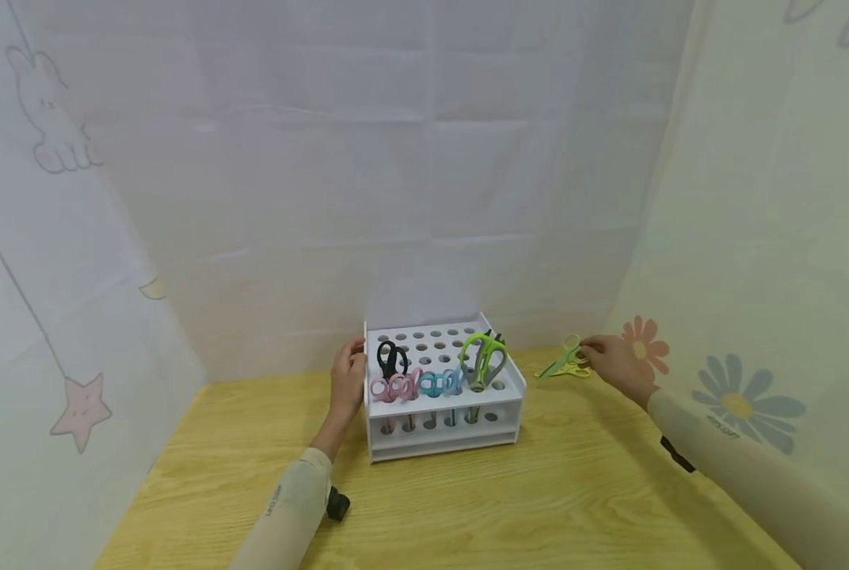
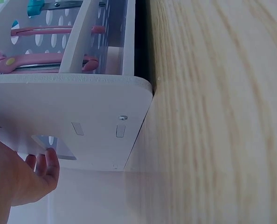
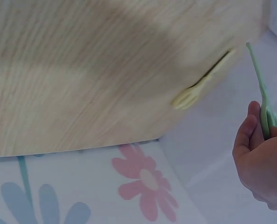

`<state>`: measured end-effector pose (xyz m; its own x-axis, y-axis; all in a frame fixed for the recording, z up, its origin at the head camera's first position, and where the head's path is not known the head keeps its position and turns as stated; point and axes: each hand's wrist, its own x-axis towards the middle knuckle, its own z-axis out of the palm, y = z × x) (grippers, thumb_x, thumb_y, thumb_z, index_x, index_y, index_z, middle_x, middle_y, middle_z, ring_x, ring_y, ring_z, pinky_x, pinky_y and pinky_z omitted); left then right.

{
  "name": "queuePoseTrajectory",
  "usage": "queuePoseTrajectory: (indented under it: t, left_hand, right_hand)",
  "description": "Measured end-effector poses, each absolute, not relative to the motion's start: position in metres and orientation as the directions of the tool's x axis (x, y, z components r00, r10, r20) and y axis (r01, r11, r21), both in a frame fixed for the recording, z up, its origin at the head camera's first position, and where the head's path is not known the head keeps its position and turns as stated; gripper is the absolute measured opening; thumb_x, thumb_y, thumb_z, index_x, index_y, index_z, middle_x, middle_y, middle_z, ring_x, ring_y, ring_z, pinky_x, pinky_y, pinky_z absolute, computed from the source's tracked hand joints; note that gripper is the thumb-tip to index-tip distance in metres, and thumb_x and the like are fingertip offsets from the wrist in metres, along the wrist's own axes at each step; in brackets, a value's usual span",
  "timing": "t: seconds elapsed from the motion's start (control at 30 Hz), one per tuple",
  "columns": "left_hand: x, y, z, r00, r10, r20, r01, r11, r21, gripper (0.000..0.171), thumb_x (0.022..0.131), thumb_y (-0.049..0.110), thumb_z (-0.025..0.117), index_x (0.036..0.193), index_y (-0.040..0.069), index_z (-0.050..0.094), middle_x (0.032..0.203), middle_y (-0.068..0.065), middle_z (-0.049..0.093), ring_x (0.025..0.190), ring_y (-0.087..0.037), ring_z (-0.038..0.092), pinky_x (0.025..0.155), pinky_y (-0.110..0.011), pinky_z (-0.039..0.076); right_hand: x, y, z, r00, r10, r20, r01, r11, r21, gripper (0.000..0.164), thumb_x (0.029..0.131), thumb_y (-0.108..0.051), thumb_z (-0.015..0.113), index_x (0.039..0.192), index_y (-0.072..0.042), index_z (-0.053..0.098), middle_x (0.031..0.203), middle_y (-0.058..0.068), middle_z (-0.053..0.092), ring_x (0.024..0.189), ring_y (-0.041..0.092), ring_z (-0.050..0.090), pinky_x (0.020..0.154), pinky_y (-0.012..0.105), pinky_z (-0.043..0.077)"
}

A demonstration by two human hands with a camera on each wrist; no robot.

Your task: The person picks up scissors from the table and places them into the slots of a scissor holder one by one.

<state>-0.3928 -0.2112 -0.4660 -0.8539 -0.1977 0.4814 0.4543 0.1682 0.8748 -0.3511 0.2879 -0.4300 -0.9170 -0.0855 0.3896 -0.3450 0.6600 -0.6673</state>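
Note:
My left hand (image 1: 346,376) is at the left side of a white rack (image 1: 446,444) with rows of holes. In the left wrist view, its loosely bent fingertips rest at the cutout in the rack's side panel (image 2: 99,107). My right hand (image 1: 613,362) pinches light green scissors (image 1: 558,362) by the handle loops, blades pointing down to the left. Below them, yellow scissors (image 1: 574,371) lie on the table. Handles-up in the rack stand black scissors (image 1: 392,358), pink scissors (image 1: 399,386), teal scissors (image 1: 432,384), light blue scissors (image 1: 453,381) and larger lime-green scissors (image 1: 483,348).
The rack stands on a wood-grain table (image 1: 424,514) near its back edge. A pale curtain (image 1: 424,174) hangs behind, and a printed sheet (image 1: 774,237) with flowers borders the right side. Another sheet (image 1: 61,277) hangs at the left.

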Motion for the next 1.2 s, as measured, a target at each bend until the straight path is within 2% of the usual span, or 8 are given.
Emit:
queuePoseTrajectory:
  t: [0.1,0.33,0.53,0.63,0.77,0.93,1.03,1.2]
  left_hand:
    - [-0.393,-0.212,-0.466,-0.855,-0.201,0.478,0.449,0.172,0.877,0.038,0.098,0.011,0.049,0.131,-0.002,0.063,0.126,-0.021,0.061,0.115,-0.036,0.056,0.101,-0.051,0.043]
    - [-0.396,-0.213,-0.468,-0.855,-0.195,0.480,0.451,0.178,0.875,0.039,0.098,0.011,0.048,0.132,-0.002,0.062,0.127,-0.021,0.061,0.117,-0.036,0.056,0.102,-0.050,0.043]
    - [-0.394,-0.213,-0.466,-0.853,-0.197,0.483,0.455,0.173,0.874,0.040,0.098,0.011,0.048,0.132,-0.003,0.062,0.128,-0.022,0.060,0.117,-0.037,0.056,0.102,-0.052,0.043]
    - [-0.394,-0.213,-0.466,-0.854,-0.190,0.484,0.456,0.172,0.873,0.040,0.098,0.010,0.048,0.133,-0.004,0.061,0.129,-0.022,0.060,0.118,-0.037,0.056,0.103,-0.052,0.042]
    - [-0.393,-0.213,-0.466,-0.853,-0.190,0.487,0.460,0.169,0.872,0.040,0.098,0.010,0.049,0.133,-0.003,0.061,0.128,-0.022,0.060,0.119,-0.036,0.055,0.104,-0.051,0.042]
    - [-0.391,-0.216,-0.465,-0.847,-0.198,0.494,0.463,0.181,0.868,0.039,0.097,0.010,0.050,0.131,-0.003,0.062,0.127,-0.021,0.062,0.120,-0.034,0.054,0.105,-0.050,0.041]
    - [-0.389,-0.217,-0.465,-0.843,-0.201,0.499,0.468,0.183,0.865,0.039,0.097,0.010,0.049,0.131,-0.004,0.062,0.126,-0.021,0.062,0.120,-0.035,0.054,0.104,-0.050,0.042]
    - [-0.386,-0.214,-0.467,-0.844,-0.202,0.497,0.471,0.164,0.867,0.040,0.097,0.010,0.049,0.132,-0.004,0.062,0.127,-0.022,0.061,0.119,-0.034,0.055,0.103,-0.051,0.042]
  right_hand:
    - [-0.348,0.278,-0.418,-0.914,-0.081,0.397,-0.350,0.652,-0.672,0.036,0.108,-0.009,0.046,0.132,0.017,0.054,0.117,0.035,0.063,0.100,0.048,0.066,0.076,0.039,0.059]
    - [-0.348,0.256,-0.389,-0.861,0.042,0.507,-0.385,0.599,-0.702,0.039,0.107,-0.015,0.052,0.136,0.011,0.056,0.116,0.031,0.067,0.100,0.039,0.069,0.074,0.017,0.054]
    - [-0.346,0.242,-0.363,-0.863,0.094,0.496,-0.421,0.409,-0.810,0.045,0.105,-0.024,0.056,0.139,0.005,0.057,0.121,0.024,0.067,0.101,0.025,0.070,0.081,0.019,0.054]
    - [-0.346,0.234,-0.350,-0.860,0.086,0.502,-0.450,0.334,-0.828,0.043,0.103,-0.024,0.060,0.135,0.005,0.060,0.118,0.021,0.069,0.099,0.023,0.071,0.084,0.024,0.055]
    - [-0.346,0.217,-0.339,-0.863,0.019,0.505,-0.480,0.286,-0.829,0.041,0.103,-0.019,0.061,0.133,0.008,0.061,0.118,0.022,0.069,0.100,0.026,0.071,0.085,0.027,0.056]
    - [-0.349,0.193,-0.336,-0.871,-0.133,0.472,-0.485,0.377,-0.789,0.038,0.104,-0.017,0.060,0.133,0.007,0.062,0.119,0.026,0.067,0.103,0.032,0.067,0.084,0.024,0.055]
    - [-0.352,0.181,-0.338,-0.878,-0.215,0.429,-0.479,0.448,-0.755,0.037,0.104,-0.021,0.059,0.133,0.002,0.064,0.117,0.022,0.069,0.104,0.034,0.066,0.085,0.027,0.054]
    - [-0.358,0.170,-0.345,-0.867,-0.319,0.382,-0.497,0.519,-0.695,0.034,0.105,-0.023,0.059,0.132,-0.004,0.066,0.118,0.013,0.070,0.102,0.030,0.066,0.087,0.038,0.055]
